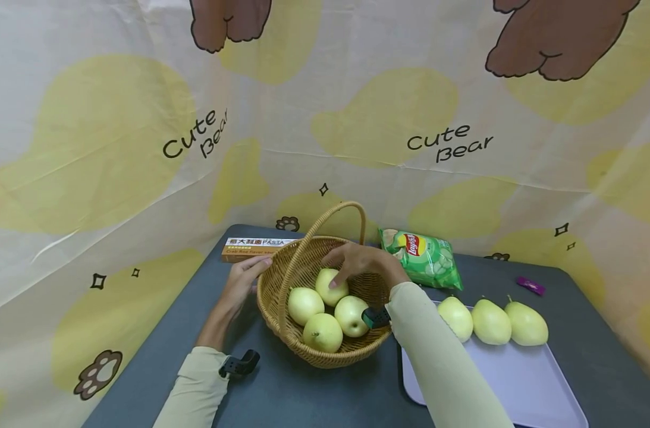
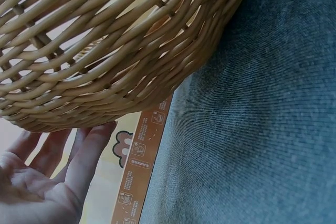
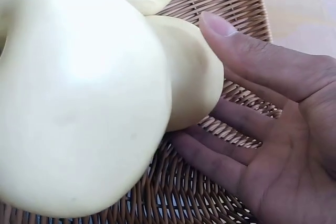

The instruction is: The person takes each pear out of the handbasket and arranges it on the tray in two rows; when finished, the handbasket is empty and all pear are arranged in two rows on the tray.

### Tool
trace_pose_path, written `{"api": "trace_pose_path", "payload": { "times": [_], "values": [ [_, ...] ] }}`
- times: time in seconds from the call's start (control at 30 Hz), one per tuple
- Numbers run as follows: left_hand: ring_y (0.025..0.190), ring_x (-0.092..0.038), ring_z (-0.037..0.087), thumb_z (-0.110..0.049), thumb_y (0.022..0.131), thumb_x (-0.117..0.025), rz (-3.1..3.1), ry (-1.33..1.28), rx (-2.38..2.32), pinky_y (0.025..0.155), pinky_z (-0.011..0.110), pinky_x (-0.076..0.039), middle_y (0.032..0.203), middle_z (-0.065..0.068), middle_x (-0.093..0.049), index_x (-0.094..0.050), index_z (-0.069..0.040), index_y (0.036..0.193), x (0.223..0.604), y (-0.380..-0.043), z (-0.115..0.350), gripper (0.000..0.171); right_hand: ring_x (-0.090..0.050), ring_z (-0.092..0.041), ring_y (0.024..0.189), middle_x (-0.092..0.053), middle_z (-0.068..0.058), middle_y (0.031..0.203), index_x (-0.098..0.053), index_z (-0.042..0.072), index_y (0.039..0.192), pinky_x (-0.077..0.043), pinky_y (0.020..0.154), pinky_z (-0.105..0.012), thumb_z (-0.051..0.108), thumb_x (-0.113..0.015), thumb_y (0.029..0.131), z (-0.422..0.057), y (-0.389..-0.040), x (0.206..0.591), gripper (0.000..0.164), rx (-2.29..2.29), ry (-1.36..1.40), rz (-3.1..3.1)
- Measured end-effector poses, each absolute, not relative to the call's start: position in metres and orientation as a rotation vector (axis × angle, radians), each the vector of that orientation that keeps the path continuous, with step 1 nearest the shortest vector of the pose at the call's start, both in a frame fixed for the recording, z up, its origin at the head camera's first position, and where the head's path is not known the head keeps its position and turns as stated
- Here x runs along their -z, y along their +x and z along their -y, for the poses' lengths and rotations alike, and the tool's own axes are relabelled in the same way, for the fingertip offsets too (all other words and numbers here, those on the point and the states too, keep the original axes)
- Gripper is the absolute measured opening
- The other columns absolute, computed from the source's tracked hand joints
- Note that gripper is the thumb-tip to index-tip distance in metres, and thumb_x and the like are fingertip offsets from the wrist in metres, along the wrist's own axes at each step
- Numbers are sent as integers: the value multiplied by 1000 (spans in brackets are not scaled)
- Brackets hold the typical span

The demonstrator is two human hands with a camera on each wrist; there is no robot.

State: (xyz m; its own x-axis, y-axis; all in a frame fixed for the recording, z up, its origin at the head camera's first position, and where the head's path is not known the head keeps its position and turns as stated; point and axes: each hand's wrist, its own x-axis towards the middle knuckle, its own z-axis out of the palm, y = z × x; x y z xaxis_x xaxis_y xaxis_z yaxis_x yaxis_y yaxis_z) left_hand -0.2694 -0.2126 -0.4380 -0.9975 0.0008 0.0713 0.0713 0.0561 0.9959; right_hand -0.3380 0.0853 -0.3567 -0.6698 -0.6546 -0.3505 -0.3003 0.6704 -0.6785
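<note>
A wicker basket (image 1: 325, 358) with a tall arched handle stands on the table, with several pale yellow-green pears (image 1: 323, 333) inside. My right hand (image 1: 362, 261) reaches into it around the farthest pear (image 1: 331, 286). In the right wrist view, the thumb lies against that pear (image 3: 197, 72) and the fingers pass behind it; another pear (image 3: 79, 98) fills the foreground. At the basket's left side, my left hand (image 1: 244, 282) touches the rim with fairly straight fingers (image 2: 89, 153). The basket hides part of those fingertips.
A lilac tray (image 1: 523, 380) at the right carries three pears (image 1: 492, 322), partly behind my right sleeve. A green chip bag (image 1: 423, 258) lies behind the basket, a pasta box (image 1: 250, 248) at the back left. A small purple packet (image 1: 530, 286) lies at the far right.
</note>
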Motion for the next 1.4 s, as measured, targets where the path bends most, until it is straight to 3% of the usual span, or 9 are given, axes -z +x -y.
{"api": "trace_pose_path", "payload": {
  "times": [0.67,1.0,1.4],
  "values": [
    [101,-71,5,-33,108,-62,2254,-79,2112,79,29,-65,145,26,-61,-62,4,144,436,-268,212,52,-56,-32,135,-60,-16,146,-59,8,149,-54,107,-39,15,-88,90,-81,-337,363,66,779,-714,-2296],
    [99,-72,6,-32,109,-62,2248,-90,2118,79,30,-66,143,26,-62,-62,5,144,438,-268,211,51,-46,-35,149,-54,-15,157,-58,11,152,-47,118,-46,17,-89,89,-85,-336,363,71,772,-736,-2332],
    [100,-72,6,-32,108,-62,2249,-77,2121,78,29,-66,144,27,-61,-62,4,144,437,-268,213,51,-48,-35,146,-54,-16,156,-55,15,156,-47,118,-49,23,-90,87,-89,-332,348,77,810,-797,-2371]
  ]
}}
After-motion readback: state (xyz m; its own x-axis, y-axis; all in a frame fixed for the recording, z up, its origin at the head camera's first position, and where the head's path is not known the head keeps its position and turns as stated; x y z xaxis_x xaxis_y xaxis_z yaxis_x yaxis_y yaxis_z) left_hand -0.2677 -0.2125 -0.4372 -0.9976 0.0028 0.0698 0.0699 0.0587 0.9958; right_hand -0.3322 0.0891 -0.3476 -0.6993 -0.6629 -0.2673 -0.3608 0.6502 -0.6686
